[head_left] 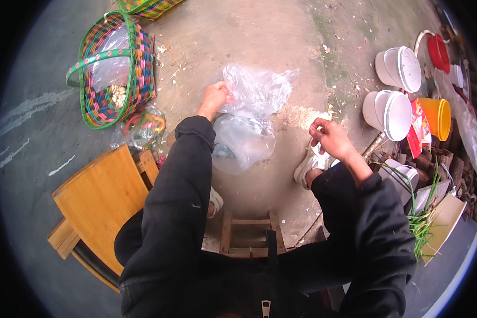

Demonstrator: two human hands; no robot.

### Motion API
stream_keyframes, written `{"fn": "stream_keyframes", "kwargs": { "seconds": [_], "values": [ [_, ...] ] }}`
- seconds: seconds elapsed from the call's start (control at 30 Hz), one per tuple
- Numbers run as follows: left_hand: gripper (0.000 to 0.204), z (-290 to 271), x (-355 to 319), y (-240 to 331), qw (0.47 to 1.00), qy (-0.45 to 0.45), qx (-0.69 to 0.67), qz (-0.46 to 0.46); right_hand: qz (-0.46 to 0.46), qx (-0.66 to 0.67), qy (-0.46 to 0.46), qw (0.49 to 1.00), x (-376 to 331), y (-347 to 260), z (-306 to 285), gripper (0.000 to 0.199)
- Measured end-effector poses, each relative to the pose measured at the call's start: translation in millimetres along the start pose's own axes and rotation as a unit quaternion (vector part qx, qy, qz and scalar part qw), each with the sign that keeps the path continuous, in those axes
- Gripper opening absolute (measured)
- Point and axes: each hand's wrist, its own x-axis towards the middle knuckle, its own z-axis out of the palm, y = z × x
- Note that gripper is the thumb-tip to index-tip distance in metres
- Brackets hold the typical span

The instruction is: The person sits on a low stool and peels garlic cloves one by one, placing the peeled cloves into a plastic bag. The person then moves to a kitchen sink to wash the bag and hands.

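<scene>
My left hand [214, 99] is closed on the left edge of a clear, crumpled plastic bag [257, 87]. The bag spreads to the right of that hand, above the concrete ground. Below it, toward me, is more clear plastic [244, 143] with something bluish-grey showing faintly through; whether it is one bag or two I cannot tell. Off to the right, apart from the plastic, my right hand [334, 140] has its thumb and fingers pinched together over my right shoe [310, 165]. Whatever sits in that pinch, if anything, is too small to make out.
A woven multicoloured basket [143, 69] at the far left holds clear plastic and small whitish pieces [117, 95]. Nearer stands a wooden chair [100, 196]. On the right are white buckets [397, 116], a yellow bucket [442, 119], firewood [461, 175] and green stalks [421, 233].
</scene>
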Motion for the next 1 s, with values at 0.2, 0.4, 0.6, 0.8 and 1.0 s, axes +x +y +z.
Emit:
{"fn": "stream_keyframes", "kwargs": {
  "seconds": [0.2, 0.4, 0.6, 0.8, 1.0],
  "values": [
    [0.026, 39, 7, 14, 0.92, -0.203, 0.317, 0.107, 0.07, 0.189, 0.047, 0.978, 118, 54, 20, 0.004],
    [0.023, 87, 24, -4, 0.83, -0.219, 0.442, 0.261, 0.045, 0.401, 0.014, 0.915, 164, 60, 66, 0.006],
    [0.029, 115, 32, -16, 0.934, -0.172, 0.305, 0.065, 0.035, 0.556, 0.036, 0.83, 171, 44, 84, 0.005],
    [0.028, 112, 28, -11, 0.92, -0.187, 0.315, 0.141, -0.008, 0.669, 0.072, 0.74, 181, 33, 89, 0.004],
    [0.029, 111, 9, -22, 0.933, -0.187, 0.149, 0.269, 0.027, 0.63, 0.112, 0.768, 185, 30, 102, 0.003]
  ]
}}
